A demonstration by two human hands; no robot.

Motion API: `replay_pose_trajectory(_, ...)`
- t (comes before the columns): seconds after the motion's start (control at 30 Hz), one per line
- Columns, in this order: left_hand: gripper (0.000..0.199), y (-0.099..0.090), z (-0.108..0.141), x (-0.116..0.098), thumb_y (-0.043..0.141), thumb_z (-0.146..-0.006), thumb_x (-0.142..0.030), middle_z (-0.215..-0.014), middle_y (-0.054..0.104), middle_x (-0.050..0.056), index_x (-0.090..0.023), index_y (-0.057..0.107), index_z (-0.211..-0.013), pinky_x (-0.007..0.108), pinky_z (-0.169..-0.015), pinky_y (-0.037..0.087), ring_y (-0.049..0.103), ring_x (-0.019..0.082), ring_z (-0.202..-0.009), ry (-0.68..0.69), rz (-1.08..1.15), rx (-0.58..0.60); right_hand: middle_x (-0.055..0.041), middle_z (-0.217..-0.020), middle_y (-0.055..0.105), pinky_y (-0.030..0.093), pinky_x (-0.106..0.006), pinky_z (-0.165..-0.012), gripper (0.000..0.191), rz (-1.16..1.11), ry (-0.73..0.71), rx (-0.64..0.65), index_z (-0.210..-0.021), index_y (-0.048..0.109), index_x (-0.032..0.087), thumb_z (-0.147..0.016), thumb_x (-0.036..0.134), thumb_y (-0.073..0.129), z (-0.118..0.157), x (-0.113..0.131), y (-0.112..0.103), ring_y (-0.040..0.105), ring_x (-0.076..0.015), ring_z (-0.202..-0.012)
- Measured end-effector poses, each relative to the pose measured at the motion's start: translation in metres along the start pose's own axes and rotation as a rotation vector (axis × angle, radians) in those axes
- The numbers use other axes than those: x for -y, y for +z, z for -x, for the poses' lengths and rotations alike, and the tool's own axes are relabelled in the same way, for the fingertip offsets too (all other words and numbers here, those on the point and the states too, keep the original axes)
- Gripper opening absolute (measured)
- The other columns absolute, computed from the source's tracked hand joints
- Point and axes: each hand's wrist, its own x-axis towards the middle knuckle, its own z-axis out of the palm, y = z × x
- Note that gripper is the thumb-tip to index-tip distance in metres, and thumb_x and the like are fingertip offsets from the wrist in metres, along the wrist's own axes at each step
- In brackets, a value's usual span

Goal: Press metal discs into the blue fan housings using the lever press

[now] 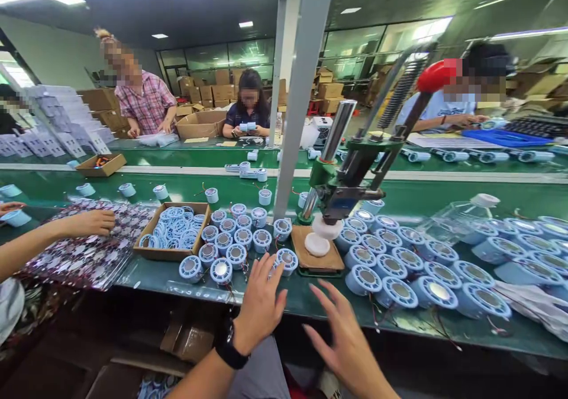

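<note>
My left hand (261, 297), with a black watch at the wrist, is spread at the bench edge, its fingertips beside a light-blue round part (287, 261). Whether they touch it, I cannot tell. Fingers apart and nothing in them, my right hand (339, 334) hovers in front of the press base. The green hand press (348, 180) has a red handle end and a white round pad above another white pad (316, 244) on a brown board (304, 261). Blue round parts with wires stand in groups left (228, 226) and right (390, 267) of the press.
A cardboard box (205, 209) holds light-blue rings. At the left, another person's hand (91, 222) rests over patterned sheeting (128, 209). A grey post (298, 91) rises behind the parts. A clear bottle (461, 218) lies at the right. People sit or stand across the green line.
</note>
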Motion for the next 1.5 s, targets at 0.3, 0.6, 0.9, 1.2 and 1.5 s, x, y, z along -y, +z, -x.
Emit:
replay_pose_trajectory(0.3, 0.045, -0.025, 0.049, 0.058, 0.043, -0.096, -0.017, -0.145, 0.048, 0.013, -0.020, 0.048, -0.140, 0.058, -0.113, 0.038, 0.035, 0.030, -0.142, -0.262, -0.134, -0.304, -0.0154, -0.134, 0.050, 0.045, -0.048, -0.103, 0.058, -0.012, -0.148, 0.069, -0.129, 0.060, 0.022, -0.076, 0.041, 0.075, -0.078, 0.021, 0.020, 0.045, -0.0336, -0.127)
replay_pose_trajectory(0.6, 0.038, -0.013, 0.054, 0.030, 0.047, -0.092, -0.011, -0.133, 0.055, 0.011, -0.024, 0.059, -0.125, 0.049, -0.104, 0.050, 0.052, 0.027, -0.125, -0.220, 0.037, -0.302, -0.0148, -0.124, 0.056, 0.053, -0.041, -0.092, 0.057, 0.068, -0.108, 0.071, -0.134, 0.056, 0.020, -0.079, 0.030, 0.069, -0.055, 0.010, 0.011, 0.057, -0.0294, -0.110)
replay_pose_trajectory(0.9, 0.047, 0.006, 0.032, 0.015, 0.051, -0.088, -0.006, -0.133, 0.057, 0.009, -0.026, 0.056, -0.130, 0.045, -0.108, 0.048, 0.054, 0.023, -0.125, -0.141, 0.312, -0.101, -0.0166, -0.153, 0.032, 0.052, -0.039, -0.099, 0.078, -0.001, 0.002, 0.345, -0.154, 0.031, 0.023, -0.082, 0.021, 0.060, -0.060, 0.005, -0.015, 0.050, -0.0312, -0.132)
replay_pose_trajectory(1.2, 0.055, 0.008, 0.015, 0.026, 0.038, -0.086, -0.002, -0.132, 0.061, 0.009, -0.020, 0.049, -0.137, 0.039, -0.109, 0.049, 0.058, 0.019, -0.124, -0.052, 0.378, -0.085, -0.0180, -0.162, 0.013, 0.053, -0.049, -0.094, 0.086, -0.067, -0.026, 0.472, -0.145, 0.046, 0.033, -0.069, 0.055, 0.079, -0.069, 0.016, -0.031, 0.057, -0.0404, -0.123)
replay_pose_trajectory(1.5, 0.048, 0.003, -0.053, 0.045, 0.037, -0.093, -0.009, -0.147, 0.047, 0.013, -0.017, 0.052, -0.138, 0.051, -0.116, 0.038, 0.036, 0.028, -0.143, 0.029, -0.062, -0.080, -0.0184, -0.161, 0.012, 0.057, -0.044, -0.082, 0.060, -0.079, 0.025, 0.283, -0.128, 0.059, 0.027, -0.074, 0.048, 0.075, -0.049, 0.015, -0.025, 0.057, -0.0394, -0.123)
